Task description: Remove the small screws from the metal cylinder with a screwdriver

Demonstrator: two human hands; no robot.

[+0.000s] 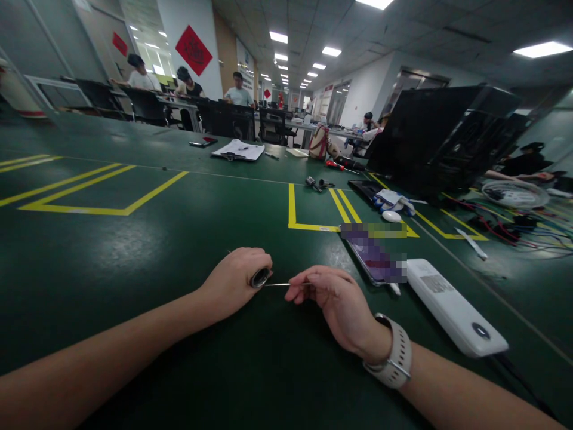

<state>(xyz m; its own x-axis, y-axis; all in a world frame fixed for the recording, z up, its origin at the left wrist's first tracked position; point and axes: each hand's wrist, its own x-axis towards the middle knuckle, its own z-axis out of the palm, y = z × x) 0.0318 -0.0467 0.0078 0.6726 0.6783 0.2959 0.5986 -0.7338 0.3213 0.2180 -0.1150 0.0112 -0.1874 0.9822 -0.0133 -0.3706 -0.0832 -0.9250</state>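
My left hand (237,280) is closed around a dark metal cylinder; its round open end (260,277) faces me and the rest is hidden in the fist. From beside that end a thin metal rod (278,285) runs level to my right hand (338,301). The right thumb and fingertips pinch the rod; whether it enters the cylinder or passes beside it, I cannot tell. Both hands are just above the green tabletop (147,298). A pale watch band (391,355) circles my right wrist.
Right of my hands lie a phone (373,257) and a long white power strip-like device (452,304) with a dark cable. Farther off are small metal parts (317,183), gloves (394,201), a red screwdriver (338,165), a clipboard (239,150) and a large black box (430,131). People sit beyond.
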